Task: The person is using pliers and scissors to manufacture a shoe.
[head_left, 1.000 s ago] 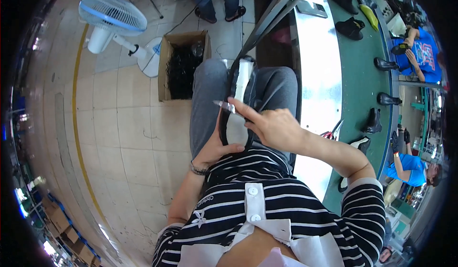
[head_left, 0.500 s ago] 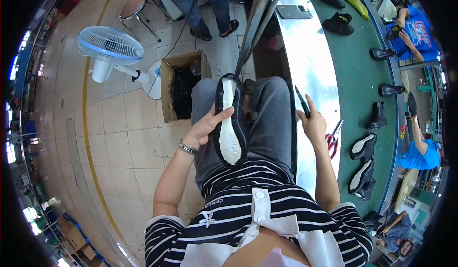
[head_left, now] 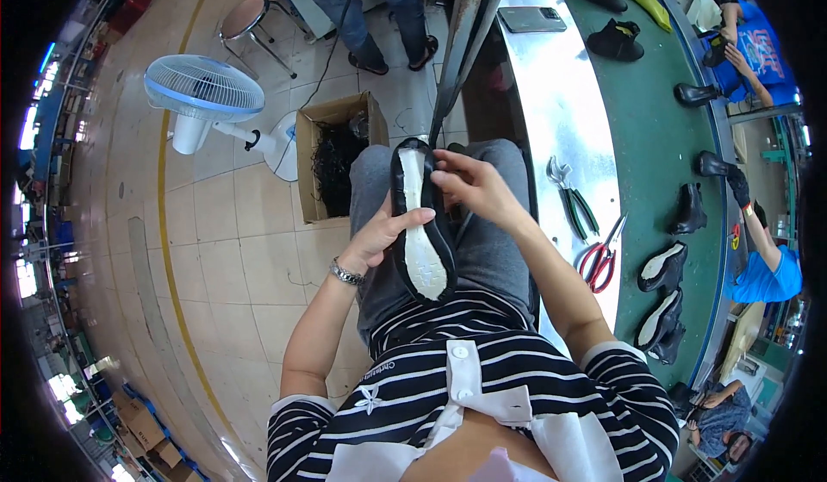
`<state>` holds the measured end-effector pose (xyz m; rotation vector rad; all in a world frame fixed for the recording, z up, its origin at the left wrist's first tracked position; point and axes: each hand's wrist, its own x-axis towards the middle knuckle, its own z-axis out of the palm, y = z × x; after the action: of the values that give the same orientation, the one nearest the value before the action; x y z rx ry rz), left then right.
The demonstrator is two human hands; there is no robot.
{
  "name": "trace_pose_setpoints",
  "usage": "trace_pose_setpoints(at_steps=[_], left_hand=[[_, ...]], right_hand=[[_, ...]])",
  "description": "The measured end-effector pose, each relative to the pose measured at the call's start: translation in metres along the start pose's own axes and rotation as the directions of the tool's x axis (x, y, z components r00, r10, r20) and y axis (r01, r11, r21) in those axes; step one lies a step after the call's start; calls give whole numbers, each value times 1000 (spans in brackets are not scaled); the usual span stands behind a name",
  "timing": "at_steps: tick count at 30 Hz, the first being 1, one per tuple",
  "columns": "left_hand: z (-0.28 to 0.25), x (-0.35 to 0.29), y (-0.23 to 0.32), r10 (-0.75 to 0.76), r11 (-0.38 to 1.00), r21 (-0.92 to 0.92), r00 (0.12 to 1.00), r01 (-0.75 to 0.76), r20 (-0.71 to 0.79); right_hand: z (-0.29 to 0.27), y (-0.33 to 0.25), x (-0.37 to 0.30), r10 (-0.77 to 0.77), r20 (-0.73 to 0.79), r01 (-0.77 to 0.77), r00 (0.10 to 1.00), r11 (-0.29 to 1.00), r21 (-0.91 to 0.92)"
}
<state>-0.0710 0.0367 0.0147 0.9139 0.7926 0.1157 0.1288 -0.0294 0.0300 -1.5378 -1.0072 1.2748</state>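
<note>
One shoe (head_left: 423, 248), black and white, bottom up over your lap (head_left: 489, 254), held in your left hand (head_left: 377, 234), thumb across its middle. Your right hand (head_left: 482, 191): fingers bent at its far end; cannot tell whether they pinch it. Right, on the worktop (head_left: 560, 103): pliers (head_left: 570, 205), dark-handled; scissors (head_left: 609, 244), red-handled, near them; phone (head_left: 532, 19), farther off.
</note>
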Motion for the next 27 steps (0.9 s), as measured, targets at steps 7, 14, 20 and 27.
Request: trace_pose_setpoints(at_steps=[7,14,20,27], left_hand=[[-3,-2,1,2,999,-42,1000,-1,10],[13,-13,-1,15,996,-89,1000,-14,10],[42,-37,15,497,824,271,864,-498,75],[33,-17,1,552,712,366,800,-599,235]], right_hand=[[12,0,15,1,-110,-9,994,998,-69],[18,-19,-18,-212,-81,165,974,907,-387],[7,-35,-84,-323,-111,316,940,946,-74],[8,-17,-105,-468,-146,442,872,879,-178]])
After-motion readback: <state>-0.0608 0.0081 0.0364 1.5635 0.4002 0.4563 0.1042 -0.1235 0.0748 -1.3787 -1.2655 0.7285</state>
